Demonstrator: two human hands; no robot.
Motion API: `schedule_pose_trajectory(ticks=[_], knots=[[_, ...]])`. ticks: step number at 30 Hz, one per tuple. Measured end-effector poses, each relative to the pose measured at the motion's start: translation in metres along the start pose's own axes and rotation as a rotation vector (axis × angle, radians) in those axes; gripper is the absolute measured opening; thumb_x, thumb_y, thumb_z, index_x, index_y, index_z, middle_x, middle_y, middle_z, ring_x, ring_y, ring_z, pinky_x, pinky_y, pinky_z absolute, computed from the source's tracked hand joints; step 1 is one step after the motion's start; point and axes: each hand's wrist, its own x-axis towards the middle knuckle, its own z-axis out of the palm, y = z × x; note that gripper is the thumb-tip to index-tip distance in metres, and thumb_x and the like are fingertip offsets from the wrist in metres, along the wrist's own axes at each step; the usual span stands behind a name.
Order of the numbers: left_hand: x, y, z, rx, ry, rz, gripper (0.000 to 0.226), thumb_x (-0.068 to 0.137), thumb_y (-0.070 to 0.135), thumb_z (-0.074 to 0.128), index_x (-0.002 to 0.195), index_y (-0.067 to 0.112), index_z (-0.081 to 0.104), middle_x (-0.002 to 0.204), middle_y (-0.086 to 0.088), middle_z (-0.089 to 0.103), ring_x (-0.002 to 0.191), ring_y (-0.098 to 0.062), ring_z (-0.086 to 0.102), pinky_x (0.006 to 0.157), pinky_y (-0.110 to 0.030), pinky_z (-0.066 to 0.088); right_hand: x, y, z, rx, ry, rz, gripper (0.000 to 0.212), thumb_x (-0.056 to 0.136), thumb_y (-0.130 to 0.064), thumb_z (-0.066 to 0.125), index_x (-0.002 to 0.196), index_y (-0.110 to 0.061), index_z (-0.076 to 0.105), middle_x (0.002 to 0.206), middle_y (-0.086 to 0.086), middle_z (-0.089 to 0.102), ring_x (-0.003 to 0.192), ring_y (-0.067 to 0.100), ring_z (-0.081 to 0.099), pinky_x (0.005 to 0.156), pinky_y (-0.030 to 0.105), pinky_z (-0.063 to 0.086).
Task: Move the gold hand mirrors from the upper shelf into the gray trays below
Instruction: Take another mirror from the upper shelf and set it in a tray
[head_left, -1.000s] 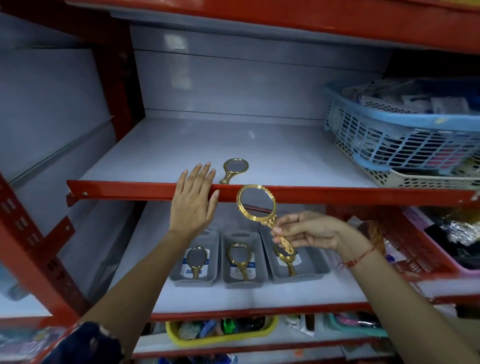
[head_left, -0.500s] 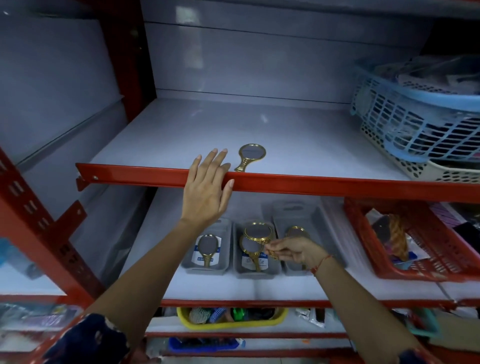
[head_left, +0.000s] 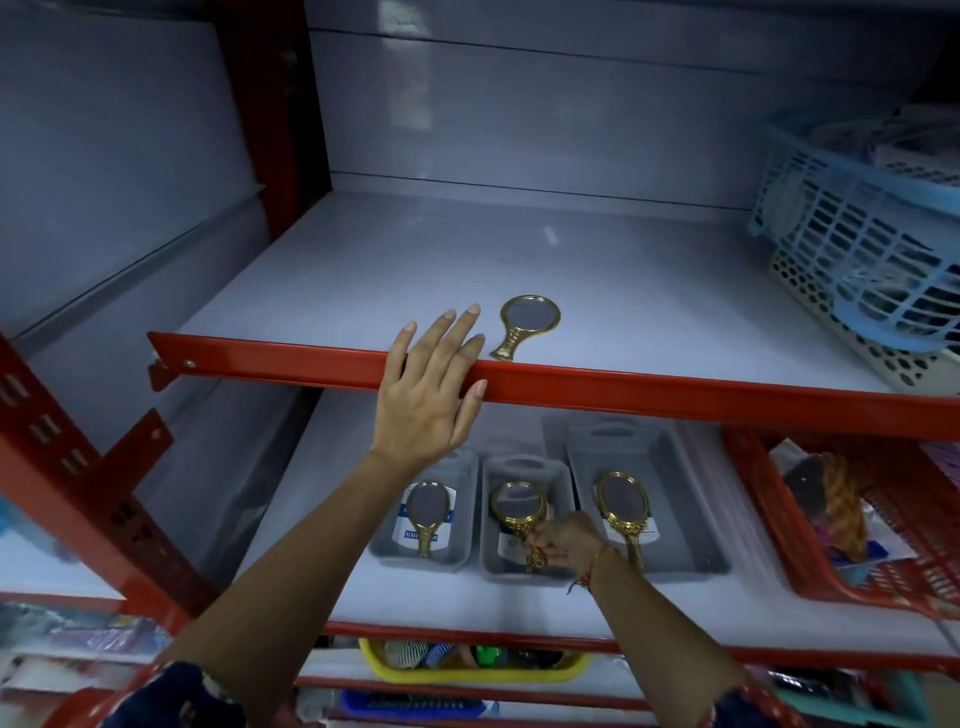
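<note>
A person's two bare arms reach into a red metal shelving unit with pale grey boards. The left hand (head_left: 431, 395) rests flat over the red front rail of the upper shelf (head_left: 675, 395), fingers spread and released, holding nothing. Just right of its fingertips, one small gold oval hand mirror (head_left: 525, 322) lies flat on the upper shelf board, handle pointing toward the rail.

On the shelf below sit three grey rectangular plastic trays side by side. The left tray (head_left: 384, 551) holds a gold mirror (head_left: 427, 514) lying on a white and blue label. In the middle tray (head_left: 491, 519), the right hand (head_left: 563, 540) has its fingers clenched around the handle of another gold mirror (head_left: 518, 506), whose round head lies inside the tray. The right tray (head_left: 680, 499) holds a third gold mirror (head_left: 623, 506).

A light blue plastic lattice basket (head_left: 852, 249) stands at the upper shelf's right end, and a red plastic basket (head_left: 883, 577) sits right of the trays.
</note>
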Motion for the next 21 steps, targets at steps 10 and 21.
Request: schedule_pose_trajectory(ticks=[10,21], knots=[[0.001,0.001,-0.001,-0.004,-0.004,-0.01,0.041,0.097,0.036,0.033,0.12,0.013,0.058,0.143,-0.007,0.051,0.131,-0.022,0.047,0.116,-0.041,0.021,0.004,-0.002,-0.002,-0.192,0.022,-0.002,0.016,0.084,0.003,0.058,0.1,0.004,0.056,0.07,0.013,0.059,0.056,0.019,0.057,0.049,0.025,0.052],[0.002,0.006,-0.015,-0.054,-0.133,-0.062,0.042,0.096,0.035,0.035,0.122,0.012,0.059,0.143,-0.005,0.052,0.13,-0.023,0.049,0.115,-0.043,0.024,-0.081,-0.048,-0.035,-0.021,-0.135,-0.129,0.018,0.092,0.001,0.052,0.108,0.005,0.06,0.101,0.018,0.065,0.095,0.029,0.064,0.092,0.035,0.051]])
